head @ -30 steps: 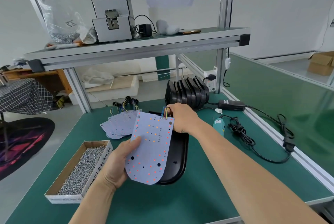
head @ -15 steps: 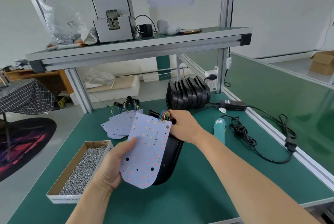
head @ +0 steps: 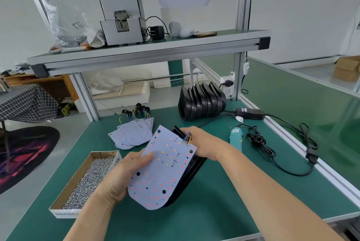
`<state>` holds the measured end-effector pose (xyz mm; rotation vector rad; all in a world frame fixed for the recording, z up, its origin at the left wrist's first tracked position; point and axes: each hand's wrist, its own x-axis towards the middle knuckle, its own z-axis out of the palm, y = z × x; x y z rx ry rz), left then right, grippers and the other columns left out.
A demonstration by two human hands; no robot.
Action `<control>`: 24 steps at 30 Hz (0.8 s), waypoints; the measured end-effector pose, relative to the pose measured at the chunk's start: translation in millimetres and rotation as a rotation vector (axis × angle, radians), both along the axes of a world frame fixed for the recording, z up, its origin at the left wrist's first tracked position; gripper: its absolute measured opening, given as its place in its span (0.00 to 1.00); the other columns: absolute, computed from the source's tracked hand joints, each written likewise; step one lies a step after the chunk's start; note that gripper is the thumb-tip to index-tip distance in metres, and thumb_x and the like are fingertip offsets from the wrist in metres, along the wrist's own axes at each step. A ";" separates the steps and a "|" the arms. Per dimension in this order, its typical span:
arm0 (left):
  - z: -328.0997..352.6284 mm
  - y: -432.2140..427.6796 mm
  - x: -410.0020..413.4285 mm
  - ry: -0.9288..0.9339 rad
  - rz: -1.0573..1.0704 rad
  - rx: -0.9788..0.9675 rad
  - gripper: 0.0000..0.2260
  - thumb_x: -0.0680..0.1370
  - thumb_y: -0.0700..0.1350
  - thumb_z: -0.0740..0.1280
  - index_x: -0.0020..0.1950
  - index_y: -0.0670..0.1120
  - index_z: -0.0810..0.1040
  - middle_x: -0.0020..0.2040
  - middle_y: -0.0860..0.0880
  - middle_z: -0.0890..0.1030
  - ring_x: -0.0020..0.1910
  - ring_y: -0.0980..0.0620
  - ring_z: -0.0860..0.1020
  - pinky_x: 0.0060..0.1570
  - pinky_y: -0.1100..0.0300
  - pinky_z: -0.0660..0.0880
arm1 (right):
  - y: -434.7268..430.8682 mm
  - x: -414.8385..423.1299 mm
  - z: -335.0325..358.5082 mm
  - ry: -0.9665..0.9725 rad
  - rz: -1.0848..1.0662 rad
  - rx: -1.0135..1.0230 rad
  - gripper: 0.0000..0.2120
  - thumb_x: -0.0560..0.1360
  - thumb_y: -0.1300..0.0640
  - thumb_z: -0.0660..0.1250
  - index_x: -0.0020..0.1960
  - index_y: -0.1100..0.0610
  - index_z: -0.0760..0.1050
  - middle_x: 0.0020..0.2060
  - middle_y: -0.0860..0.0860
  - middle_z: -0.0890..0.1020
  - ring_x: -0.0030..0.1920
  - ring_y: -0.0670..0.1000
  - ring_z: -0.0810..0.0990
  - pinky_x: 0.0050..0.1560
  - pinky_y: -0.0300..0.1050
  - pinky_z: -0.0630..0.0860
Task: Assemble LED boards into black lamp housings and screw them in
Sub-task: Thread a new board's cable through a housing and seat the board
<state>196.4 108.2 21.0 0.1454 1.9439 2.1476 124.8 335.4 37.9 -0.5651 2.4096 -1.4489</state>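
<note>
Gripping the LED board (head: pixel 163 168) by its left edge, the left hand (head: pixel 124 178) had its thumb flat on the pale face and its fingers curled behind, in the lower middle of the frame. The board was tilted and covered most of the black lamp housing (head: pixel 194 166), which showed along the board's right and lower edges. The right hand (head: pixel 202 143) was curled round the housing's upper end, just beside the coloured wires (head: pixel 187 138) leaving the board's top edge; its fingertips were hidden.

Left of centre, a fan of spare boards (head: pixel 134 133) lay on the green table (head: pixel 214 211), and a cardboard box of screws (head: pixel 87 180) sat at lower left, touching the left hand. A row of black housings (head: pixel 200 102) stood on edge above centre. To the right of the right hand lay a teal electric screwdriver (head: pixel 236 137) with its tangled black cord (head: pixel 259 143).
</note>
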 end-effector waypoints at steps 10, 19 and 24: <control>1.0 -0.5 -3.7 -0.001 -0.045 -0.027 0.15 0.74 0.49 0.68 0.53 0.41 0.86 0.48 0.38 0.86 0.41 0.43 0.86 0.37 0.56 0.81 | -11.4 1.1 -1.9 -0.099 -0.134 -0.274 0.20 0.78 0.67 0.63 0.31 0.51 0.69 0.28 0.44 0.72 0.29 0.43 0.66 0.34 0.39 0.65; -7.5 -13.8 -6.5 -0.028 0.148 0.146 0.23 0.66 0.51 0.75 0.52 0.34 0.84 0.50 0.33 0.84 0.42 0.38 0.85 0.41 0.48 0.83 | 14.6 -6.6 0.4 -0.154 0.030 -0.317 0.26 0.75 0.34 0.62 0.55 0.53 0.84 0.54 0.49 0.85 0.56 0.47 0.82 0.66 0.45 0.74; -11.2 -5.4 -1.5 -0.021 0.159 0.174 0.21 0.63 0.52 0.77 0.48 0.38 0.86 0.48 0.36 0.85 0.41 0.40 0.86 0.38 0.51 0.82 | 14.9 -5.4 2.0 0.067 -0.285 -0.177 0.33 0.79 0.28 0.49 0.44 0.47 0.87 0.44 0.42 0.87 0.50 0.43 0.84 0.63 0.46 0.73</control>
